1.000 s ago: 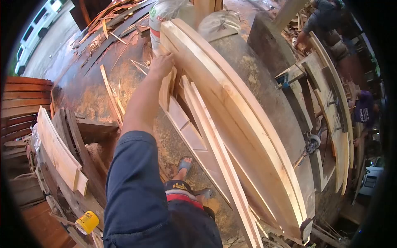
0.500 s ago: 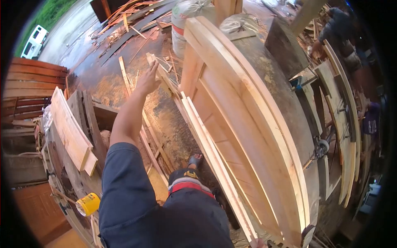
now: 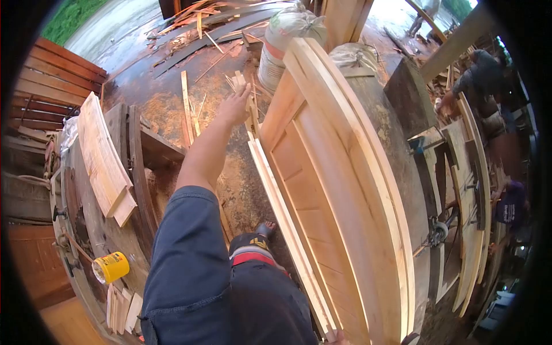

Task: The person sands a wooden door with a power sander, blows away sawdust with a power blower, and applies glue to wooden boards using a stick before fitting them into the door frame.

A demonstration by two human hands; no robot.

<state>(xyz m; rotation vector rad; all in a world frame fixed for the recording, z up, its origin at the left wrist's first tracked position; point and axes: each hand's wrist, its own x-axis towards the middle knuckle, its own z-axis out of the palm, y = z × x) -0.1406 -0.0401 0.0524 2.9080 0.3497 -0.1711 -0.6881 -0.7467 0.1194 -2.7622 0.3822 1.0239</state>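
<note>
Off the corner of the panelled door (image 3: 307, 178) goes the left hand (image 3: 234, 107), and the pale wooden strips (image 3: 286, 227), slanted across that door a second ago, now run along its near edge! Here's that left hand, arm at full stretch, fingers long and nearly straight, gripping nothing that shows; it's over or against a batten (image 3: 252, 118) reaching past the strips' upper ends, and whether it touches I can't tell. Down at the strips' lower end, a sliver of right hand (image 3: 340, 338) peeks in; its grip is mostly out of frame, so no call on how far it's closed. Good handling here, I'd say, means minding both ends: strips this long and slim could swing at the tip and scuff the door's face, so palm flat at the far end, steady hold at the near one, everything parallel to that edge. Further out, the tied sack (image 3: 282, 54) stands just beyond the door's top, so a long end could snag there; away to the left, curved planks (image 3: 103, 158) and a yellow tub (image 3: 111, 267) sit well apart.
</note>
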